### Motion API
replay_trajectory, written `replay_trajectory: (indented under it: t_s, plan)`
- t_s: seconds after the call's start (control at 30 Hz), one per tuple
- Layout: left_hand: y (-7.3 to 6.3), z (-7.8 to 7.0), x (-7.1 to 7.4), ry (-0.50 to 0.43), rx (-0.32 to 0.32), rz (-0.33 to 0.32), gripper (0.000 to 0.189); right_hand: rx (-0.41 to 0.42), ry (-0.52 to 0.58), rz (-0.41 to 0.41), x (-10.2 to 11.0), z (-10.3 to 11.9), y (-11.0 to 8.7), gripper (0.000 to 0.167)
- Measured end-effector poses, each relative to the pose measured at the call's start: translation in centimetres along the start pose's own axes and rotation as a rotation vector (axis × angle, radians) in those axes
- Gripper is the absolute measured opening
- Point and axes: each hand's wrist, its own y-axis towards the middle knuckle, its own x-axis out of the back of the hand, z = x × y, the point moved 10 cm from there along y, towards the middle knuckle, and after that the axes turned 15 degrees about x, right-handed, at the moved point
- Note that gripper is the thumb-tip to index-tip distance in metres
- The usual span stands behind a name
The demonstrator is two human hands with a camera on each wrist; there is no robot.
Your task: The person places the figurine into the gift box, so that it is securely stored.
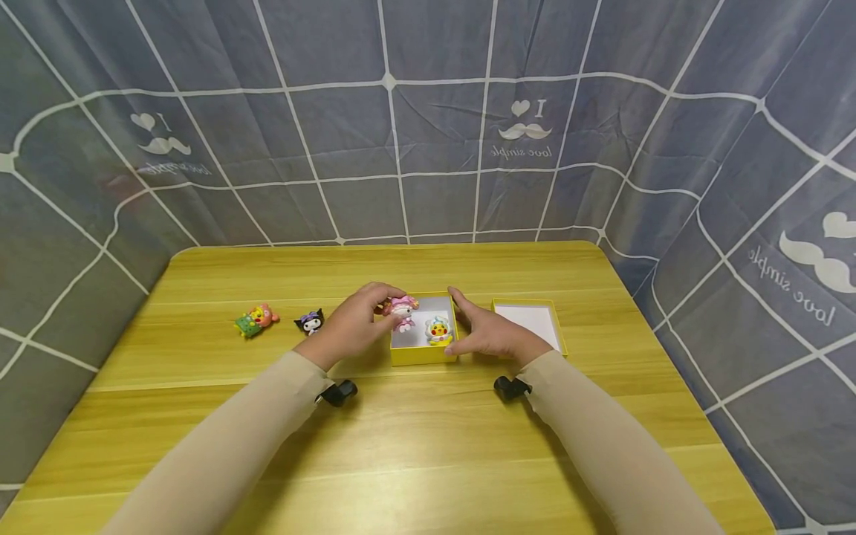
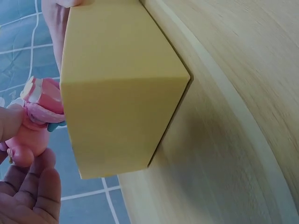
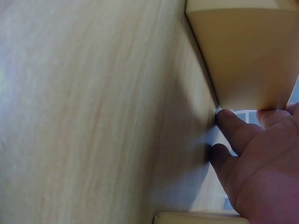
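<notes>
Behind the wood-grain bench, a creased gray curtain with white grid lines. Pinched between thumb and fingers of the left hand, over the left side of the yellow box: a pink figure, smooth and rounded, long axis near vertical in the head view, head uppermost, face toward the camera. Held at the box's right side by the right hand, thumb at the near corner, fingers reaching toward the far one. Inside, a yellow figure.
</notes>
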Motion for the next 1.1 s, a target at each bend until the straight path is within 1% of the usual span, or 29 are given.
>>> replay_trajectory:
  t_s: [0.17,0.23,0.4,0.57,0.77,0.93,1.1]
  plan:
    - [0.1,-0.4,-0.7,0.052,-0.017,0.009,0.039,0.004,-0.015,0.004,0.0,-0.1,0.1,0.135]
    - [0.1,-0.5,-1.0,0.086,-0.027,0.009,0.039,0.008,-0.022,0.002,0.1,-0.2,0.1,0.136]
    - [0.1,-0.9,-1.6,0.139,-0.053,0.011,0.039,0.01,-0.007,-0.001,0.1,-0.3,0.2,0.135]
    - [0.3,-1.1,-2.1,0.164,-0.052,0.011,0.036,0.005,0.011,-0.001,0.0,-0.4,0.2,0.135]
    - [0.5,-1.1,-2.5,0.217,-0.058,0.004,0.031,0.007,0.018,-0.003,0.0,-0.2,0.1,0.135]
    - [0.5,-0.9,-2.7,0.256,-0.052,0.014,0.03,0.004,-0.003,-0.001,0.0,-0.2,0.0,0.135]
    - [0.5,-0.9,-2.9,0.28,-0.054,0.025,0.032,0.001,0.004,-0.002,0.1,-0.3,0.1,0.135]
